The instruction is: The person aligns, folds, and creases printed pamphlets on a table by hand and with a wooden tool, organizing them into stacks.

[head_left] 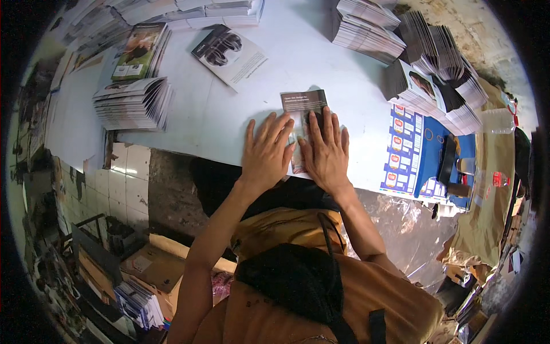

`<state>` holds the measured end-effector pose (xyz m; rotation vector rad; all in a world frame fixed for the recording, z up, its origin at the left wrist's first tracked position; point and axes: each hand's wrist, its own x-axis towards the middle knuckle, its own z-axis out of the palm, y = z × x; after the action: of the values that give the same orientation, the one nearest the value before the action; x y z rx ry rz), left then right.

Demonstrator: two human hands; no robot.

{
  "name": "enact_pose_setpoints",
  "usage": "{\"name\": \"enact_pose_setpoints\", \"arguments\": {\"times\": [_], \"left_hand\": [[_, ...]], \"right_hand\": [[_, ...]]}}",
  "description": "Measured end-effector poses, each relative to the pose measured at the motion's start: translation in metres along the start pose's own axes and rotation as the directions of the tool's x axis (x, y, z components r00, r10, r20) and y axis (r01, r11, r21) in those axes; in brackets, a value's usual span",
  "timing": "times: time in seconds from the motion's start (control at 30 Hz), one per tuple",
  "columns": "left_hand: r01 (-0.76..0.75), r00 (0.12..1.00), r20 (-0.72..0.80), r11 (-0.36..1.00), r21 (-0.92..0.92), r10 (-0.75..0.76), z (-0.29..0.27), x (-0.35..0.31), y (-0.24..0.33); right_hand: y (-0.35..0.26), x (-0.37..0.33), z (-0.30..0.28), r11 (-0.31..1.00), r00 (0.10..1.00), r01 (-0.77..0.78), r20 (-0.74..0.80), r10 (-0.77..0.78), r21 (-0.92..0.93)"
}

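Observation:
A narrow folded leaflet (302,102) with a dark printed top lies at the table's near edge, in front of my body. Flat on its right part rests my right hand (327,150), fingers stretched out and pointing away from me. My left hand (266,150) lies along the leaflet's left side, its fingers extended and the thumb side near the paper. Neither hand grips anything. Much of the leaflet's middle is hidden under the hands. Farther off to the left, a single leaflet (229,56) with a picture of dark headphones lies by itself.
Folded leaflets (133,106) stand in a bundle at the left, beside a colour-printed stack (138,51). More bundles (366,34) line the far right. A blue printed sheet (401,150), a tape dispenser-like black object (447,159) and a clear plastic bottle (497,121) are at the right.

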<state>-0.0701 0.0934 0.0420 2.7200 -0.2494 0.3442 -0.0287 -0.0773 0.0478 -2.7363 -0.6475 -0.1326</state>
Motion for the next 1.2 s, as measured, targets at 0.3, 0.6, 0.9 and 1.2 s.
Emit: {"name": "enact_pose_setpoints", "arguments": {"times": [0.3, 0.6, 0.9, 1.2], "left_hand": [[-0.044, 0.999, 0.026, 0.999, -0.029, 0.045, 0.001, 0.005, 0.003], [-0.016, 0.998, 0.058, 0.998, 0.057, 0.013, 0.001, 0.006, 0.010], [-0.010, 0.996, 0.090, 0.998, 0.058, 0.005, 0.004, 0.004, 0.006], [-0.015, 0.997, 0.081, 0.999, 0.036, 0.012, -0.002, 0.004, 0.008]], "right_hand": [[0.004, 0.000, -0.004, 0.999, 0.999, -0.006, -0.044, 0.004, -0.038], [0.011, -0.004, -0.001, 0.998, 0.998, 0.011, -0.061, -0.007, 0.057], [0.252, -0.086, -0.126, 0.876, 0.111, -0.421, -0.945, 0.307, 0.235], [0.407, -0.185, -0.144, 0.581, 0.024, -0.689, -0.788, 0.616, 0.434]]}}
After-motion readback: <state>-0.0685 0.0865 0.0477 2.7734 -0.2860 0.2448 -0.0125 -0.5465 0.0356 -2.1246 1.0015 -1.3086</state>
